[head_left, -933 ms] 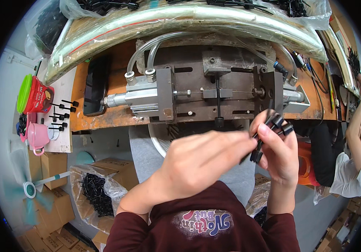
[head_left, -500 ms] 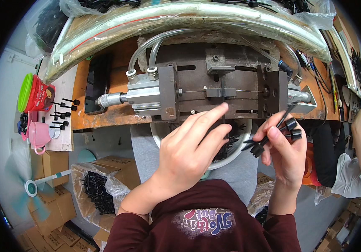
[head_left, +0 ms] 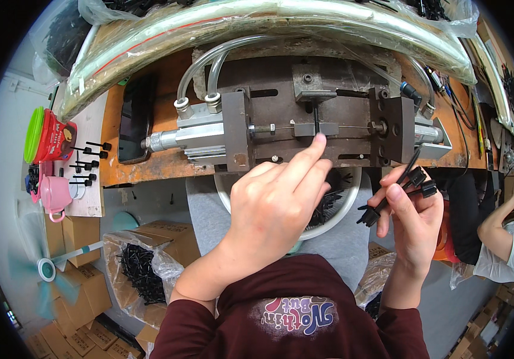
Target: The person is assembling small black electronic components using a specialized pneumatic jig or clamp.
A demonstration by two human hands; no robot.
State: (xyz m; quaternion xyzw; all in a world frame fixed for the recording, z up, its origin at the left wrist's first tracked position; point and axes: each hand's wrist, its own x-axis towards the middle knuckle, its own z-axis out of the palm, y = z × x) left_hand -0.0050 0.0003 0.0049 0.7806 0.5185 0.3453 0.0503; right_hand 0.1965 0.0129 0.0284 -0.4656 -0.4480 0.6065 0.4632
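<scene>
My left hand (head_left: 275,203) reaches palm-down toward the middle of a metal clamping jig (head_left: 281,152). Its index finger is stretched out, the tip at the near end of a thin black rod-like part (head_left: 315,113) lying across the small central block (head_left: 305,130). The thumb stays apart from that finger, and no held thing shows. Off to the right, my right hand (head_left: 415,206) is closed round several black plastic parts (head_left: 382,206) with thin stems and knobbed heads. Thin pins run to the block from both sides.
Air cylinders (head_left: 200,140) with clear hoses (head_left: 209,60) flank the jig. A phone (head_left: 136,119) lies left, beside black parts (head_left: 92,164), a red tub (head_left: 59,140) and a pink cup (head_left: 55,192). A white-rimmed basin (head_left: 334,224) sits in my lap. Another person (head_left: 505,245) works at right.
Both cylinder rods have come inward toward the central block. My left index finger has shifted up slightly to the black part's end. My right hand has moved slightly right with its parts.
</scene>
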